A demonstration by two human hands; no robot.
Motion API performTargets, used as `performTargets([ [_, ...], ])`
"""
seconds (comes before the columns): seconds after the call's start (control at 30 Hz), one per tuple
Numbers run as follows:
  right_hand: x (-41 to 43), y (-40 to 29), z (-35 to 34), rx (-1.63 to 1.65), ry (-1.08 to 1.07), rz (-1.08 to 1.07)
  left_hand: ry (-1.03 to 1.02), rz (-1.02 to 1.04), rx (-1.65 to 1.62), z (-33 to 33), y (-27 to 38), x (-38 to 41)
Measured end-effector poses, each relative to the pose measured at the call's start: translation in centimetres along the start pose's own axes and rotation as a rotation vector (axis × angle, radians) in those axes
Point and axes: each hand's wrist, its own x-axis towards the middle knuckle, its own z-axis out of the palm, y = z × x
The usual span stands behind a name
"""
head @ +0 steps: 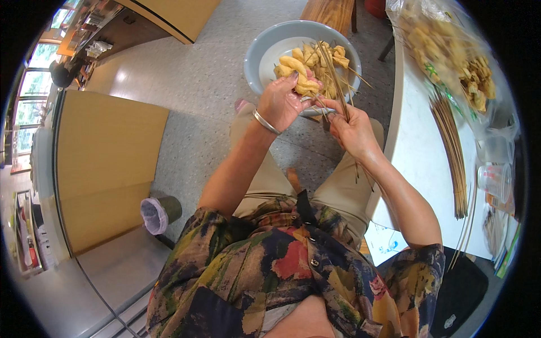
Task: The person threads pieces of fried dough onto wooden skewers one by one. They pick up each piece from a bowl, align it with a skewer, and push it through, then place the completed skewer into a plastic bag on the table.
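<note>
Yellow, folded pieces of food that look like fried tofu (305, 87) rest in my left hand (282, 100), its fingers curled around them over the near rim of a grey-blue basin (252, 69). My right hand (353, 129) grips a bunch of thin bamboo skewers (331, 69), which slant up across the basin. The fingertips of both hands nearly meet around a thin stick; whether it pierces the held food is hard to make out. Inside the basin lie more yellow pieces (339, 56), several with sticks in them.
To the right, a white table (416, 139) carries a bundle of skewers (452, 164), a clear plastic bag (448, 46) of yellow skewered food and a plastic cup (494, 181). A wooden bench (329, 12) stands beyond the basin. A lined bin (171, 211) and cabinet (110, 148) are left.
</note>
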Motion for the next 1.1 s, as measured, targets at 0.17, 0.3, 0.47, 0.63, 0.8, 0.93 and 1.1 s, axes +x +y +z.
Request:
performTargets([
  [0.17, -0.2, -0.4, 0.0, 0.025, 0.017, 0.012, -0.054, -0.039, 0.071, -0.1, -0.9, 0.0],
  [0.3, -0.1, -0.6, 0.0, 0.057, 0.017, 0.028, -0.055, -0.004, 0.048, -0.1, -0.8, 0.1],
  [0.47, 0.1, -0.3, -0.6, 0.071, -0.073, 0.083, -0.196, 0.087, -0.044, -0.9, 1.5, 0.8],
  [0.63, 0.1, -0.8, -0.5, 0.098, -0.103, 0.148, -0.173, 0.154, 0.141, -1.2, 2.3, 1.2],
  [0.8, 0.2, -0.8, -0.8, 0.152, -0.128, 0.195, -0.188, 0.229, 0.347, -1.4, 1.1, 1.1],
  [0.93, 0.1, -0.7, -0.8, 0.186, -0.099, 0.141, -0.115, 0.282, 0.284, -0.6, 0.0, 1.2],
  [1.1, 0.1, -0.7, -0.7, 0.269, -0.067, 0.102, -0.078, 0.273, -0.001, 0.3, -0.4, 1.7],
])
